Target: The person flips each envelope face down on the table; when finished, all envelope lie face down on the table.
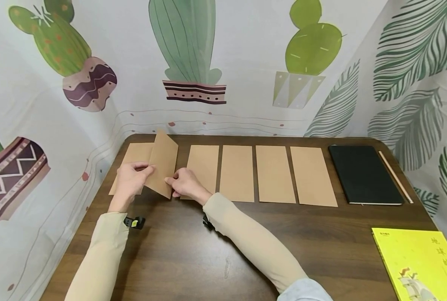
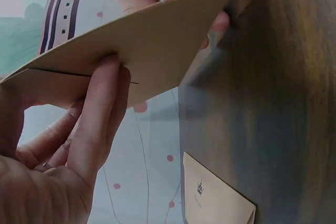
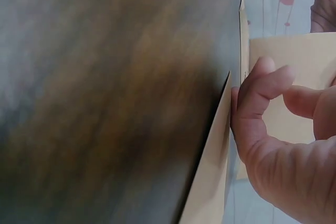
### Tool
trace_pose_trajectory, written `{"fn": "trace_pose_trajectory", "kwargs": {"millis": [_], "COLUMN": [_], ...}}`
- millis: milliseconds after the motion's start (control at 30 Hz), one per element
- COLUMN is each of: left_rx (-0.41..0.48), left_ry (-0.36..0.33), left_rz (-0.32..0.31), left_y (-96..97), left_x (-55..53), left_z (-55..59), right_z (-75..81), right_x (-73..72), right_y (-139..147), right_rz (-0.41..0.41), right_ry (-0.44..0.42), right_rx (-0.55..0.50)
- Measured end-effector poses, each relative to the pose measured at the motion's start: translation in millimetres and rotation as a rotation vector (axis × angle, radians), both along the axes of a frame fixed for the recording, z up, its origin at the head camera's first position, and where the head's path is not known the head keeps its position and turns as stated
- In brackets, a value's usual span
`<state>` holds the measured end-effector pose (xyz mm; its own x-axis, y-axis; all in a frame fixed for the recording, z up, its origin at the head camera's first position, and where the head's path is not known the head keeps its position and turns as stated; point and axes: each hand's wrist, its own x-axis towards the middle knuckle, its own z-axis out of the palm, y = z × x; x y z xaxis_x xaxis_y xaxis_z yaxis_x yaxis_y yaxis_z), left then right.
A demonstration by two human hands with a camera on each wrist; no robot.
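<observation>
A thin brown kraft-paper piece [image 1: 164, 161] stands tilted above the table between both hands. Whether it is an envelope or a booklet I cannot tell. My left hand [image 1: 132, 177] pinches its left side; in the left wrist view extended fingers [image 2: 107, 93] press its face, where a thin dark line shows. At the lower right edge, my right hand [image 1: 187, 184] pinches it between thumb and fingers, partly hidden behind the paper. A similar piece [image 1: 131, 156] lies flat at the left, partly covered by my left hand. Another [image 1: 203, 161] lies beside my right hand.
Further brown pieces [image 1: 236, 173] continue the row rightward. Beyond them lie a black notebook [image 1: 364, 175] and a wooden pencil-like stick [image 1: 395, 176]. A yellow book [image 1: 411, 255] sits at the front right. Patterned cloth [image 1: 246, 50] hangs behind the brown table [image 1: 208, 259].
</observation>
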<state>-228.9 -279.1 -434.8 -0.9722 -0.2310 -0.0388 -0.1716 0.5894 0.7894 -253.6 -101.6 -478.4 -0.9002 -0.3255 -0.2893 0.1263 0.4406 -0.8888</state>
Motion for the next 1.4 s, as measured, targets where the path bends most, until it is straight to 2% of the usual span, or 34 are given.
{"fn": "trace_pose_trajectory", "kwargs": {"millis": [167,367,567,733,1033,1133,1400], "left_rx": [0.022,0.021,-0.132,-0.259,-0.5,-0.526,-0.528], "left_ry": [-0.012,-0.075,-0.132,-0.149,-0.138,-0.143,-0.195], "left_rz": [0.039,0.008,-0.01,-0.004,-0.099,-0.103,-0.096], "left_y": [-10.6,-22.9,-29.9,-27.7,-25.2,-23.7,-18.3], "left_x": [0.4,-0.5,-1.8,-3.3,-13.0,-14.8,-14.9], "left_z": [-1.8,-8.3,-15.9,-20.5,-29.2,-30.6,-31.5], "right_z": [-7.2,-33.1,-47.0,-55.2,-57.5,-58.3,-60.2], "right_x": [-6.0,-20.1,-29.2,-37.3,-42.7,-42.1,-42.5], "right_y": [-4,-13,-17,-22,-24,-22,-26], "right_rz": [-0.009,-0.026,-0.019,0.005,0.076,0.098,0.134], "right_ry": [-0.027,0.002,0.136,0.207,0.277,0.288,0.321], "right_rx": [0.011,0.077,0.213,0.329,0.412,0.406,0.423]}}
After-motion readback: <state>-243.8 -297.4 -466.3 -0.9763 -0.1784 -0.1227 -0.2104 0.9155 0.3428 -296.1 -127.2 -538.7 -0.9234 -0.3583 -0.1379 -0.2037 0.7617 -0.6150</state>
